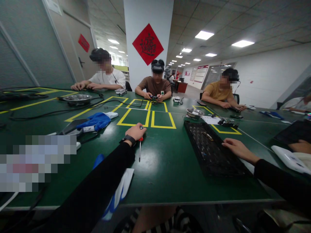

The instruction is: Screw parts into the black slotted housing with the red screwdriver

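My left hand (135,132) is closed around a screwdriver (139,152) over the middle of the table. A bit of its red handle shows below my fingers, and its metal shaft points back towards me. A small shiny metal part (141,127) shows at my fingertips. To the right lies a long black plastic casing (206,155) with a ribbed inside, its hollow side up. Inside it, near the far end, is a small light-coloured strip (208,136). My right hand (239,150) grips the casing's right rim with its fingertips; some fingers are partly hidden.
Blue-and-white gloves (97,121) lie left of my left hand, with another glove (122,186) beneath my left forearm. Metal bowls (194,112) (77,98), cables, small black parts (228,123) and a white device (290,158) are on the green table (165,171). Several people sit around it.
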### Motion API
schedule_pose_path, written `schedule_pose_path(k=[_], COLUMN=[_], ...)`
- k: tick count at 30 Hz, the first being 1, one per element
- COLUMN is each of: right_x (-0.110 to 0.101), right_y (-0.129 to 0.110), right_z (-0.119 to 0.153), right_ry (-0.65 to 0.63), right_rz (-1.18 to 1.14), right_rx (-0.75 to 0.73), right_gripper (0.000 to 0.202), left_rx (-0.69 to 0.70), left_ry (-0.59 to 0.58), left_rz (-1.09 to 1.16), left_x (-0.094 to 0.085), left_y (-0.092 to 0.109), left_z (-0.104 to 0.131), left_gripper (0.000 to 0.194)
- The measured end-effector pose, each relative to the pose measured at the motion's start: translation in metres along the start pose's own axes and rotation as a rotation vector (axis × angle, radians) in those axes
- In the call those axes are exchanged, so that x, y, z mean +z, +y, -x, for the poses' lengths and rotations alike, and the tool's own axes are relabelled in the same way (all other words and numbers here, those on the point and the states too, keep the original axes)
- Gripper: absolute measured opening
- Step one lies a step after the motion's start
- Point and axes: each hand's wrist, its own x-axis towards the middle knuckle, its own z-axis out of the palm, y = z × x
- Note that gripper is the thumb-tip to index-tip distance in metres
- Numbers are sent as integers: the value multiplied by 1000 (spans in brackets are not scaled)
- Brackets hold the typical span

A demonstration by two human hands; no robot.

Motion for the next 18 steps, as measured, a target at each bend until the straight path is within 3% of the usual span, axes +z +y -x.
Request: schedule_pose_path(k=[6, 9, 13, 18], right_x=[27, 38, 55, 74], right_y=[-102, -142, -176, -199], right_z=[2, -5, -14, -18], right_ry=[93, 129, 136, 136], right_rz=[-177, -247, -320, -351], right_rx=[-109, -179, -212, -228], right_gripper=[23, 20, 17, 17], left_rx=[-67, -90, -87, -43], left_ry=[-35, -44, -16, 97], left_rz=[24, 66, 162, 366], left_x=[0, 0, -4, -16], left_y=[4, 9, 9, 6], left_z=[-14, -24, -30, -24], left_gripper=[44, 45, 42, 35])
